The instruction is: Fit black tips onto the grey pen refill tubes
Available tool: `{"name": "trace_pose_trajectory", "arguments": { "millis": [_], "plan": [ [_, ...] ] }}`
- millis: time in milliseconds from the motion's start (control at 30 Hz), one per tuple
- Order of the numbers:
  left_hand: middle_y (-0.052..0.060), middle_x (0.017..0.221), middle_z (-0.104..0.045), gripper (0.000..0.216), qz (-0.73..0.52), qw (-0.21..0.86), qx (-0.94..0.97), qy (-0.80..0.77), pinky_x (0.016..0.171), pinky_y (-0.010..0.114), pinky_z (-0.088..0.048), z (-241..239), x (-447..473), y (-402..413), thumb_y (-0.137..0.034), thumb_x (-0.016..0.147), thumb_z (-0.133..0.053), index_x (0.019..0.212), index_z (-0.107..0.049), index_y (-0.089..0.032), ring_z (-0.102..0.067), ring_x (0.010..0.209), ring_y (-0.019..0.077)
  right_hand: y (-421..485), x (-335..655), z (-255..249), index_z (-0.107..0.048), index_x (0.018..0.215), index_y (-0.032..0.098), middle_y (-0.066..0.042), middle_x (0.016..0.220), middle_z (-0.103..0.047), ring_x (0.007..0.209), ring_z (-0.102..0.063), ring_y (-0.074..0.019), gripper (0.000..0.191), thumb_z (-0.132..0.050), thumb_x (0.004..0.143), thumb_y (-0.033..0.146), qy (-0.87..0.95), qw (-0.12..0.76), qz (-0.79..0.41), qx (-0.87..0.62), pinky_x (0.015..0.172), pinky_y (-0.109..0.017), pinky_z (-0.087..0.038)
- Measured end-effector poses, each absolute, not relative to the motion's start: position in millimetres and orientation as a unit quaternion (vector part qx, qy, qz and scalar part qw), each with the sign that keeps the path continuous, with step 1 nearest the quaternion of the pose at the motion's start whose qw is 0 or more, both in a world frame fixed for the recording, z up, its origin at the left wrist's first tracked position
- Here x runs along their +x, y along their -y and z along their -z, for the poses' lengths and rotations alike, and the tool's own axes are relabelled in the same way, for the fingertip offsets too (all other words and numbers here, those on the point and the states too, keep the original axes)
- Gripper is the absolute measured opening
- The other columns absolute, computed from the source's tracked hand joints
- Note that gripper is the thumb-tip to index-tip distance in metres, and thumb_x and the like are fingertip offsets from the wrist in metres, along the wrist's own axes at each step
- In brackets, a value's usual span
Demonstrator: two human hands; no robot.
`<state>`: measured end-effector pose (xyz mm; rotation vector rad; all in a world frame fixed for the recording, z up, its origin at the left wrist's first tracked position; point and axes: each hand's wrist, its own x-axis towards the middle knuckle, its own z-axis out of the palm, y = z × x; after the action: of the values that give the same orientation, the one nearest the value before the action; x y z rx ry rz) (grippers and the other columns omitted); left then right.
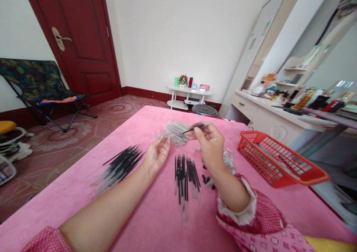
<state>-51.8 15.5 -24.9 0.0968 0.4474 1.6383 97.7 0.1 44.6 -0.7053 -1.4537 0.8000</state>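
My right hand (210, 142) pinches a thin dark pen refill (192, 129), its point toward the left. My left hand (158, 155) is palm up with its fingers curled together at the edge of a pile of translucent whitish tubes (175, 132); whatever its fingertips hold is too small and blurred to make out. Left of my left forearm lies a heap of black-inked pen refills (124, 166), tips pointing away. Two smaller bunches of pen refills (182, 175) lie between my forearms. Small black caps (206, 179) and whitish small pieces (228, 159) are partly hidden by my right wrist.
A pink cloth (134, 222) covers the table. An orange-red plastic basket (279, 159) with pale items inside stands at the right edge. Beyond it is a dresser (251, 103) crowded with bottles. A folding chair (41, 84) is by the red door (75, 40).
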Motion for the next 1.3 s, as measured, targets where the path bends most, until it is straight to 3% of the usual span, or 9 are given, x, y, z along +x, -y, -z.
{"name": "trace_pose_trajectory", "arguments": {
  "millis": [400,567,767,1067,1300],
  "plan": [
    [0.007,0.068,-0.067,0.016,-0.692,0.694,0.047,-0.193,0.061,0.013,-0.055,21.0,-45.3,-7.6,-0.001,0.083,-0.045,0.076,-0.058,-0.007,-0.065,0.062,0.0087,-4.8,96.2,-26.3,-0.056,0.090,0.018,-0.004,0.084,-0.063,0.077,-0.064,-0.0147,0.013,-0.050,0.084,0.028,0.668,0.596,-0.318,-0.312,0.070,-0.028,-0.053],
    [0.006,0.075,-0.069,0.011,-0.664,0.717,0.090,-0.190,0.067,0.018,-0.056,23.8,-42.3,-3.1,-0.003,0.080,-0.052,0.079,-0.061,-0.011,-0.068,0.070,0.0115,-9.1,100.0,-33.7,-0.063,0.087,0.017,-0.006,0.091,-0.066,0.086,-0.062,-0.0162,0.013,-0.058,0.076,0.024,0.714,0.557,-0.269,-0.328,0.075,-0.029,-0.049],
    [0.006,0.076,-0.070,0.014,-0.696,0.693,0.043,-0.183,0.068,0.016,-0.056,28.1,-49.0,-10.2,-0.003,0.082,-0.050,0.080,-0.061,-0.011,-0.068,0.073,0.0111,-38.1,134.4,-40.7,-0.066,0.081,0.014,-0.004,0.075,-0.067,0.066,-0.060,-0.0146,0.023,-0.059,0.074,0.034,0.738,0.479,-0.266,-0.393,0.064,-0.027,-0.047],
    [0.007,0.078,-0.071,0.015,-0.701,0.686,0.046,-0.188,0.067,0.016,-0.056,31.0,-51.6,-12.8,-0.003,0.084,-0.049,0.078,-0.061,-0.010,-0.068,0.071,0.0106,-56.8,166.9,-10.8,-0.072,0.076,0.021,-0.004,0.080,-0.071,0.077,-0.063,-0.0179,0.014,-0.060,0.068,0.022,0.781,0.164,-0.064,-0.600,0.062,-0.024,-0.041],
    [0.007,0.079,-0.071,0.012,-0.703,0.682,0.054,-0.196,0.067,0.016,-0.056,32.6,-49.4,-12.5,-0.002,0.081,-0.051,0.079,-0.061,-0.010,-0.068,0.072,0.0111,-56.9,169.5,0.1,-0.073,0.087,0.027,-0.005,0.090,-0.071,0.088,-0.063,-0.0205,0.021,-0.057,0.075,0.026,0.781,0.081,0.011,-0.619,0.066,-0.025,-0.041]
  ]
}}
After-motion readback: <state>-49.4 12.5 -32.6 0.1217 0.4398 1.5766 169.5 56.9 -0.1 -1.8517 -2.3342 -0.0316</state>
